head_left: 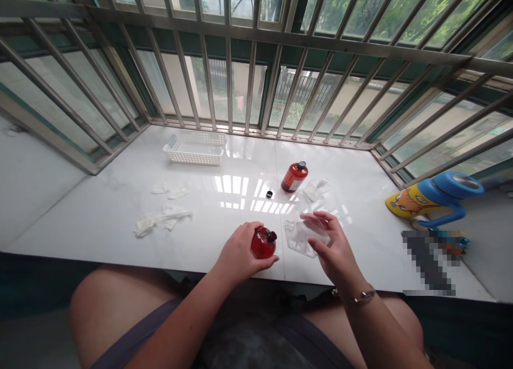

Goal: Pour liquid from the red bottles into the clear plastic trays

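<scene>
My left hand (246,249) is wrapped round a red, see-through bottle (263,244). Its dark neck points up and to the right, and no cap is on it. A small black cap (269,194) lies farther back on the white table. My right hand (331,243) holds a clear, thin plastic piece (316,227) between thumb and fingers; the fingers show through it, and I cannot make out its exact kind. Under and left of that hand is a clear plastic container with a neck (296,240). Behind stands a second red bottle (294,178) with a black cap and a label.
More clear plastic (316,189) lies beside the labelled bottle. A white perforated basket (195,149) stands at the back left, with crumpled white tissues (160,221) in front of it. At right are a blue and yellow flask (430,195) and a blurred-out dark object (428,259). Metal window bars border the table.
</scene>
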`<action>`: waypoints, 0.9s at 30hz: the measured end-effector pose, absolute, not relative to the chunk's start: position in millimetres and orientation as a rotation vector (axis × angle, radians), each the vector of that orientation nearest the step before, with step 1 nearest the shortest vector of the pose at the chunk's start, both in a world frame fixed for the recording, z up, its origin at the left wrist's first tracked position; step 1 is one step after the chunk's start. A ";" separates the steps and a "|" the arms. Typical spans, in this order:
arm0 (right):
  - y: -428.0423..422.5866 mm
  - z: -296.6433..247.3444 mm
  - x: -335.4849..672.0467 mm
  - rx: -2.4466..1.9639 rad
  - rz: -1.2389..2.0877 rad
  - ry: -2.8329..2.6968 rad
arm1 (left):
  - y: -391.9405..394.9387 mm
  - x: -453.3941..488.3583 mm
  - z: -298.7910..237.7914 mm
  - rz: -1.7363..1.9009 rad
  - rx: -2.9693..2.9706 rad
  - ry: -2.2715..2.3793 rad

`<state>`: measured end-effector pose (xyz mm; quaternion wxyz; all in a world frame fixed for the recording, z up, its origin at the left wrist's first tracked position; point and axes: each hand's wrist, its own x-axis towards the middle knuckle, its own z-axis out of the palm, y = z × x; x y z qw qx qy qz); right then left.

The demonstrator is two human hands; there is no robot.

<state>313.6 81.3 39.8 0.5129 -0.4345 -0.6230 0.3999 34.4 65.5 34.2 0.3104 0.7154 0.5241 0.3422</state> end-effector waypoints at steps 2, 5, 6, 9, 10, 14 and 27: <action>82.8 40.8 313.9 -1.034 0.987 -1.477 | 65.7 34.5 34.5 0.905 1.888 1.385; 84.7 49.4 312.3 -1.052 0.963 -1.521 | 65.9 34.8 36.6 0.886 1.877 1.390; 85.3 53.5 311.0 -1.051 0.952 -1.546 | 65.8 34.8 37.6 0.881 1.872 1.391; 87.1 65.4 305.2 -1.031 0.940 -1.599 | 65.6 34.8 40.3 0.885 1.865 1.387; 87.7 68.4 303.1 -1.027 0.932 -1.613 | 65.5 34.7 40.8 0.891 1.864 1.385; 90.1 74.9 297.4 -1.035 0.902 -1.675 | 65.4 34.2 40.0 0.904 1.858 1.379; 104.3 89.8 298.5 -1.121 1.088 -1.774 | 66.2 33.8 36.5 0.882 1.858 1.364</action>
